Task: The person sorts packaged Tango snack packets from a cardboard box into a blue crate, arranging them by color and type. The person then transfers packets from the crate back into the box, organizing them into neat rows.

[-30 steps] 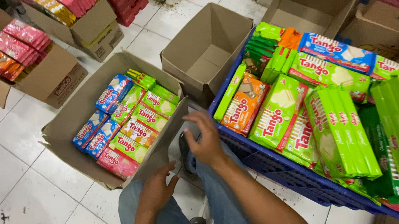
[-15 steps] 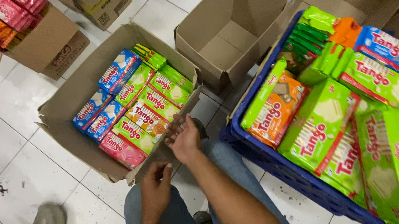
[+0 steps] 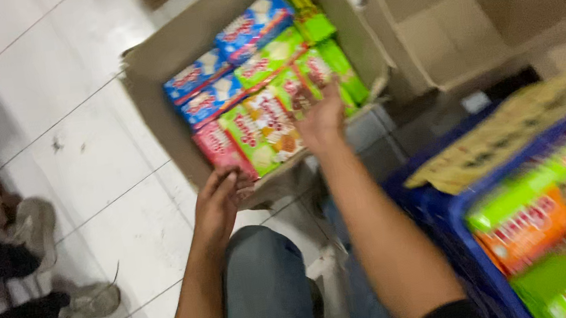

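An open cardboard box (image 3: 156, 74) on the white tiled floor holds several snack packets (image 3: 254, 91) in blue, green and pink, packed side by side. My left hand (image 3: 220, 201) rests at the box's near edge, fingers curled on the cardboard beside a pink packet (image 3: 219, 148). My right hand (image 3: 321, 119) lies flat on the green packets near the box's right side, fingers apart, not closed on anything. My knees in blue jeans (image 3: 269, 288) are below. The picture is blurred by motion.
A blue plastic crate (image 3: 439, 219) at the right holds more green and orange packets (image 3: 552, 213), with a cardboard sheet (image 3: 507, 133) on top. An empty open carton (image 3: 466, 24) stands behind it. Another person's shoes (image 3: 35, 230) and dark trouser legs are at the left.
The view has swung left and closer to the packed box. My right hand has moved from the box's near flap onto the green packets; my left hand has risen to the box's near edge.
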